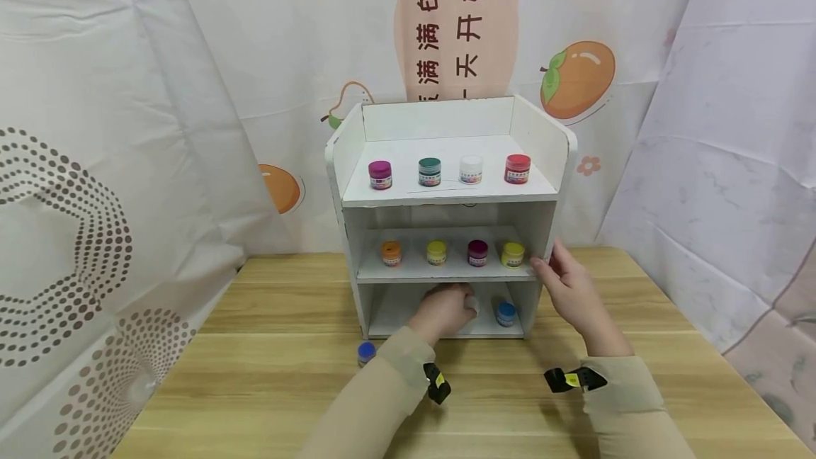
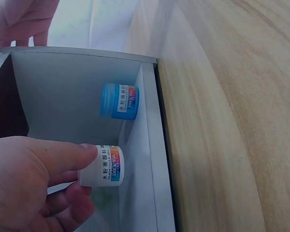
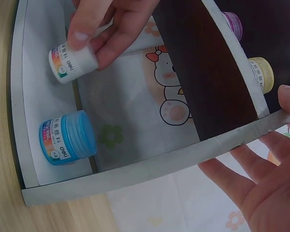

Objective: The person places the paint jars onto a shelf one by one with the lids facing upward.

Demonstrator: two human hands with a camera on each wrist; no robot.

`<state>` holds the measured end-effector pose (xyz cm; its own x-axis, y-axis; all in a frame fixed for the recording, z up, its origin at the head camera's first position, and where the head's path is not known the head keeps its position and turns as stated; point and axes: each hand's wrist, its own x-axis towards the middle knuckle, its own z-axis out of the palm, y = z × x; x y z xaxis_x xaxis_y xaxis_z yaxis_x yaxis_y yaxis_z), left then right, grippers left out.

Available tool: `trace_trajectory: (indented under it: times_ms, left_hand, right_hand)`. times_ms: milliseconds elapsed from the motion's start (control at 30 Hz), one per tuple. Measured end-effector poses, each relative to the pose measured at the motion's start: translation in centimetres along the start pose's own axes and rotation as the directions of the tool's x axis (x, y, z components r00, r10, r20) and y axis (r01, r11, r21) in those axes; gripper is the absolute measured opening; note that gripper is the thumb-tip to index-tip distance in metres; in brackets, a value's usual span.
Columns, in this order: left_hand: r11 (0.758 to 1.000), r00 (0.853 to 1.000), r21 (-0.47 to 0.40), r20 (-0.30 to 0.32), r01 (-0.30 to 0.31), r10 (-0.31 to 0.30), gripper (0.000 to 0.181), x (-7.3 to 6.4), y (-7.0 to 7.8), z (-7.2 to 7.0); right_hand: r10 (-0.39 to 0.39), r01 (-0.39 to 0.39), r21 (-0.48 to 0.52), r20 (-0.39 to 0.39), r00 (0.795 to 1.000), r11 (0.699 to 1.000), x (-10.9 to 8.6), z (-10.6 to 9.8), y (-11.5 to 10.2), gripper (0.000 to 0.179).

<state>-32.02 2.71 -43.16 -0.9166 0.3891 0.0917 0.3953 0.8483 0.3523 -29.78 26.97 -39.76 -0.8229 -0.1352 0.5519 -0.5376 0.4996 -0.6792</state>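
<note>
My left hand (image 1: 444, 312) reaches into the bottom compartment of a white shelf unit (image 1: 440, 121). Its thumb and fingers pinch a white paint jar (image 2: 106, 166), held close to the bottom board; whether the jar touches it I cannot tell. To the right of it, a light blue paint jar (image 1: 506, 314) stands in the same compartment. My right hand (image 1: 570, 292) holds the unit's right side panel, thumb at the front edge and fingers along the outer face, as the right wrist view shows.
On the middle shelf stand orange (image 1: 392, 253), yellow (image 1: 436, 253), dark purple (image 1: 477, 253) and another yellow jar (image 1: 513, 255). The top carries magenta (image 1: 380, 175), green (image 1: 430, 172), white (image 1: 471, 170) and red jars (image 1: 518, 169). A dark blue jar (image 1: 366, 353) is on the wooden table (image 1: 280, 346).
</note>
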Motion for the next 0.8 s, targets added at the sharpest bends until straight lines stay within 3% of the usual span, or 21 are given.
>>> trace_trajectory:
  times_ms: [333, 800]
  left_hand:
    - [0.998, 1.000, 0.059, 0.004, 0.000, 0.000, 0.034, 0.5, 0.5, 1.1]
    - [0.996, 1.000, 0.094, 0.002, -0.013, 0.013, 0.031, 0.4, 1.0, 1.1]
  right_hand:
    - [0.009, -0.009, 0.001, 0.007, 1.000, 1.000, 0.0, 0.0, 0.0, 0.059]
    - [-0.005, 0.005, -0.013, 0.003, 1.000, 1.000, 0.0, 0.1, 0.0, 0.059]
